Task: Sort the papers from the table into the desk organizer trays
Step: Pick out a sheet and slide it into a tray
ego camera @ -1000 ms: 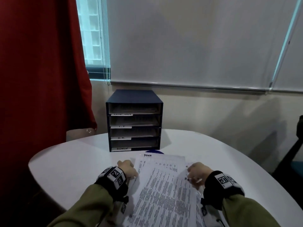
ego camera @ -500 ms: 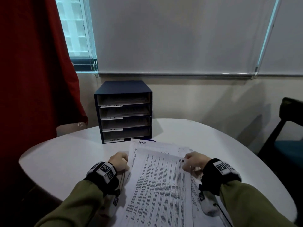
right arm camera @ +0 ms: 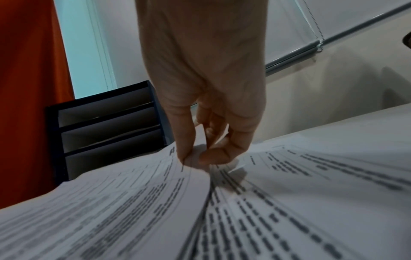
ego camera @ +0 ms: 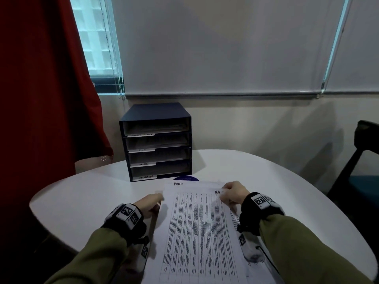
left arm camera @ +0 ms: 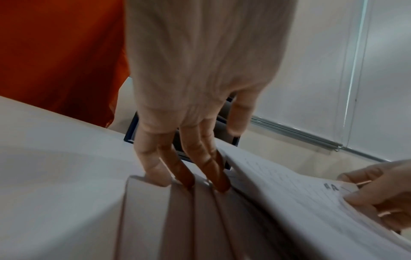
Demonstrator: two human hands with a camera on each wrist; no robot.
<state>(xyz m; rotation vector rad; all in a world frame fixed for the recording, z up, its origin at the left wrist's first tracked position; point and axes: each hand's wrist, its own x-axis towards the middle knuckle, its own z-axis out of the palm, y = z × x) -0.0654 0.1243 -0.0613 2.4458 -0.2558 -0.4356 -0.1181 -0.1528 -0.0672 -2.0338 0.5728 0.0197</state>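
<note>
Two hands work a stack of printed papers (ego camera: 196, 232) on a round white table (ego camera: 82, 193): the right hand (ego camera: 233, 193) pinches a top sheet's corner, the left hand (ego camera: 148, 203) presses straight fingers (left arm camera: 155, 158) on the stack's edge, before a dark boxy four-tray organizer (ego camera: 158, 142).

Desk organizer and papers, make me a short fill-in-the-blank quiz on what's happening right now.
1. The desk organizer has ____ trays.
2. The bottom tray's label reads ____.
3. The right hand pinches the top sheet at its far ____ corner.
4. The left hand touches the papers' ____ edge.

Missing words: four; ADMIN; right; left
</note>
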